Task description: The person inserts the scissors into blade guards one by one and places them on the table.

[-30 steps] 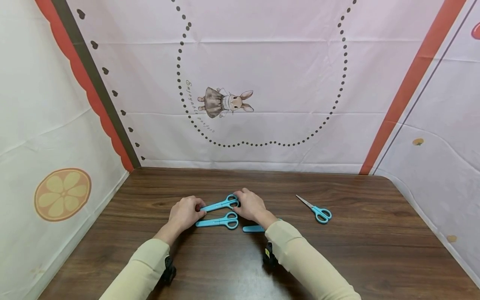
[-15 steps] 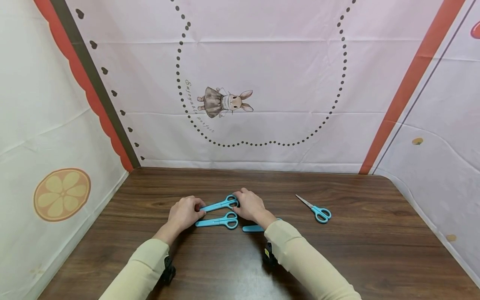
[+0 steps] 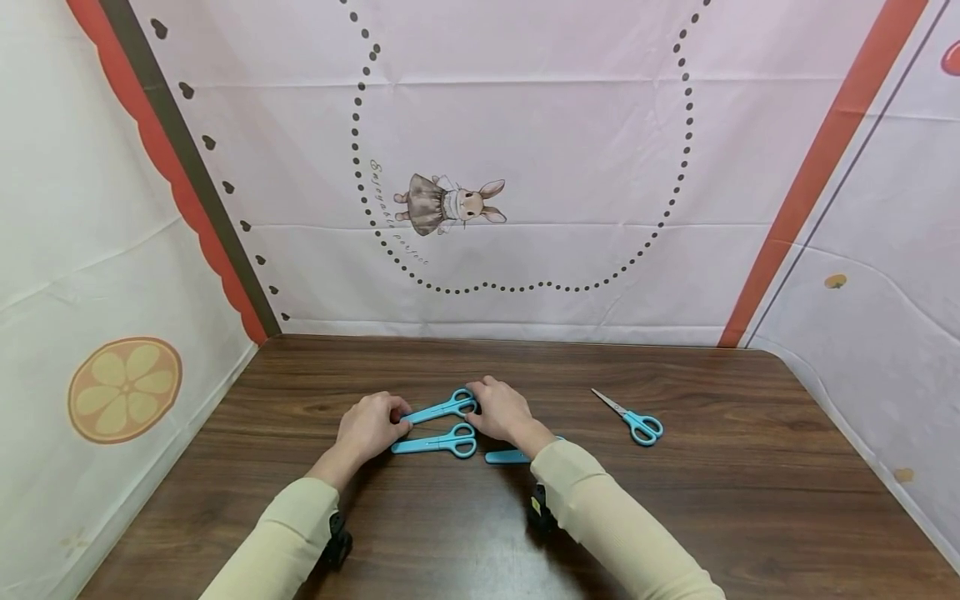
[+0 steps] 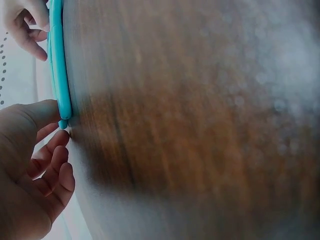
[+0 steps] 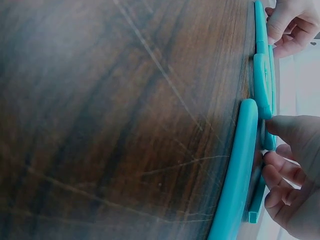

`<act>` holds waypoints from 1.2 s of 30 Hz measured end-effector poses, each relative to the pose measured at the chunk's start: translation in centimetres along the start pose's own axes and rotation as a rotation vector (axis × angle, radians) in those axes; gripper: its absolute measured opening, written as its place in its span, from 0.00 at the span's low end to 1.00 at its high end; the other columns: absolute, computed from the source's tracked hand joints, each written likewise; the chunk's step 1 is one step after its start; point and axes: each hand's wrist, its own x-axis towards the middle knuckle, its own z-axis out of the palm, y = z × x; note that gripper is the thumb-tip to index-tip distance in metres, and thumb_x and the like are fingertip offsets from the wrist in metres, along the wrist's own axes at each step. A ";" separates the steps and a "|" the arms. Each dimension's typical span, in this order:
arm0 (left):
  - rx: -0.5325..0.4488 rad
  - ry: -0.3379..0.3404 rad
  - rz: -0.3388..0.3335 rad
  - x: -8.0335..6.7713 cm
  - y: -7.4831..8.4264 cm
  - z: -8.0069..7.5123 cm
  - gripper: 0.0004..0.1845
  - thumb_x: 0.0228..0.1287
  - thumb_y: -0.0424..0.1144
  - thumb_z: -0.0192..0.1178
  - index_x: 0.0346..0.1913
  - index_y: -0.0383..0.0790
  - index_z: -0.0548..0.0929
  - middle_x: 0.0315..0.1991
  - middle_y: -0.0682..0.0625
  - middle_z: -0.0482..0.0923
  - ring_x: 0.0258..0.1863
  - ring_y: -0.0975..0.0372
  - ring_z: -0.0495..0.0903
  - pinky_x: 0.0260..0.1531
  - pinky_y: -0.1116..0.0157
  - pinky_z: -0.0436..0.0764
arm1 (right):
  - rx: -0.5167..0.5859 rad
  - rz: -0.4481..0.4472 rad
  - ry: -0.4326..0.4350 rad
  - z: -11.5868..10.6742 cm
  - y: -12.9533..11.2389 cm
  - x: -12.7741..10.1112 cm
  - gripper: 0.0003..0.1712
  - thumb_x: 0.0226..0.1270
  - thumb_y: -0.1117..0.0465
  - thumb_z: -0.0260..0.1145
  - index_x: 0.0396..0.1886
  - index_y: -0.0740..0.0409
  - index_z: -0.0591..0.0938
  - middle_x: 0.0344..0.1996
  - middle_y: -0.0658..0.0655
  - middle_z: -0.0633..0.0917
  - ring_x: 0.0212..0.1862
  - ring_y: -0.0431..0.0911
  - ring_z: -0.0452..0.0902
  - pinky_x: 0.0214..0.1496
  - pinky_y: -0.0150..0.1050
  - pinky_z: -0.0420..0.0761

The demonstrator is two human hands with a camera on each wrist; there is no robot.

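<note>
left hand (image 3: 369, 427) pinches sheathed tip of turquoise plastic-handled scissors (image 3: 441, 407) mid brown wooden tabletop (image 3: 675, 500) | right hand (image 3: 501, 410) fingers curled on its handle loops, grip probably partly hidden | second turquoise sheathed scissors (image 3: 438, 442) just nearer | turquoise strip (image 3: 506, 457) cut off by sleeve

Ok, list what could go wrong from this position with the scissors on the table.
1. Both hands hold the far capped scissors: the left hand at the sheath tip, the right hand at the handle. If the sheath slips off, the blades may be bared near the fingers.
2. The uncapped scissors lie with bare blades to the right; a careless reach could catch them.
3. The near capped scissors and loose blue cover lie close under the wrists and might get knocked.
</note>
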 end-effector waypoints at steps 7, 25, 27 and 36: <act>0.003 -0.003 0.005 0.0 -0.1 0.0 0.07 0.52 0.43 0.67 0.35 0.50 0.84 0.27 0.57 0.71 0.23 0.64 0.68 0.21 0.66 0.67 | 0.013 -0.020 0.012 0.0 0.1 -0.2 0.28 0.62 0.51 0.63 0.61 0.53 0.72 0.47 0.55 0.77 0.45 0.48 0.76 0.41 0.43 0.77; 0.013 -0.034 -0.015 0.0 0.3 -0.9 0.06 0.52 0.43 0.67 0.35 0.51 0.84 0.29 0.56 0.77 0.26 0.65 0.74 0.23 0.65 0.71 | 0.054 -0.084 0.062 -0.9 0.7 -1.3 0.24 0.64 0.54 0.61 0.59 0.55 0.73 0.42 0.53 0.81 0.44 0.47 0.77 0.40 0.41 0.78; 0.015 -0.040 -0.020 0.0 0.4 -1.0 0.06 0.52 0.43 0.66 0.35 0.51 0.84 0.30 0.56 0.77 0.27 0.64 0.75 0.24 0.64 0.72 | 0.058 -0.088 0.082 -0.9 0.9 -1.4 0.23 0.64 0.54 0.61 0.58 0.54 0.73 0.41 0.53 0.80 0.43 0.46 0.76 0.39 0.41 0.78; -0.008 0.001 -0.014 0.0 0.5 -1.4 0.06 0.55 0.43 0.65 0.35 0.49 0.84 0.30 0.55 0.78 0.27 0.64 0.76 0.24 0.63 0.73 | 0.104 -0.126 0.182 -0.9 1.9 -1.9 0.18 0.64 0.55 0.61 0.52 0.54 0.78 0.40 0.53 0.80 0.42 0.46 0.76 0.39 0.41 0.77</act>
